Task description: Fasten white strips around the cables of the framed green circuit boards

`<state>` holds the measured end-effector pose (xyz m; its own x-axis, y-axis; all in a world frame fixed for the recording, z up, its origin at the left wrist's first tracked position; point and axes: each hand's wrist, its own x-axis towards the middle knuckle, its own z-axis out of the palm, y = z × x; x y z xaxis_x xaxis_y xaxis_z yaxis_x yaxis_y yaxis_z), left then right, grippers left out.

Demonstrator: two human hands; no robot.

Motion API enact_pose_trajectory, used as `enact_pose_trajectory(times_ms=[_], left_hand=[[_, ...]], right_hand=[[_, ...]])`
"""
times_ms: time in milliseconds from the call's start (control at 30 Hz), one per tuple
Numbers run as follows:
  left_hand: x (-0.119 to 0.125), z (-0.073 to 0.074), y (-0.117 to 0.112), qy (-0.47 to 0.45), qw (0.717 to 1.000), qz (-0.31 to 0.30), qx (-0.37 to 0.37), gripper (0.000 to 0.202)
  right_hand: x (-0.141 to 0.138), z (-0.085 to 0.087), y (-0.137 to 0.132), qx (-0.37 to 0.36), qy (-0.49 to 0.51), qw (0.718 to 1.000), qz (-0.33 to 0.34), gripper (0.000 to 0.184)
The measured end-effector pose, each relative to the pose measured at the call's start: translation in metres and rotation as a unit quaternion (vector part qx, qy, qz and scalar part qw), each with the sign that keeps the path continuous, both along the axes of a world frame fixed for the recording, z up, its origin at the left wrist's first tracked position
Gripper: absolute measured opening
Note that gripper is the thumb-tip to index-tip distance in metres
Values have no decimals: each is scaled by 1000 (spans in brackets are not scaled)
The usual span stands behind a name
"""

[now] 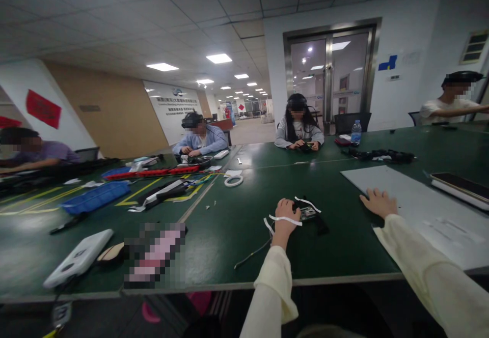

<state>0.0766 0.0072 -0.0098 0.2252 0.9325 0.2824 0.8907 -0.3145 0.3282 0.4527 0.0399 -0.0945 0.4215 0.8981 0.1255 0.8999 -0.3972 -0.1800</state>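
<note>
My left hand is closed around the left end of a small black device with an exposed circuit board, on the green table. White strips lie across the back of this hand and beside the device. A thin grey wire trails from under the hand toward the table's front edge. Over to the right, my right hand rests flat with fingers spread at the left edge of a large grey-white board. Nothing shows in its grasp.
A white tape roll and a blue tray lie to the left. Nearer are a white power-bank-like box and a blurred pink item. A bottle stands far right. Several people sit around the table.
</note>
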Motion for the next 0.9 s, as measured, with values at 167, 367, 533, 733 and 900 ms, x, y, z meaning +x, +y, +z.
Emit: enact_pose_trajectory(times_ms=[167,367,533,733,900], left_hand=[[3,7,-5,39,998,24,-39,46],[3,10,-5,70,994,39,-75,55],[-3,10,-5,67,995,16,-78,63],[-3,8,-6,71,996,-8,-47,72],[-3,4,-5,76,997,-21,2,67]], right_hand=[[-31,6,-1,-11,1,999,42,72],[-67,15,-9,-12,-6,996,90,71],[-91,22,-20,-7,-14,989,150,67],[-124,33,-39,9,-28,974,223,59],[-146,39,-52,32,-30,958,283,56]])
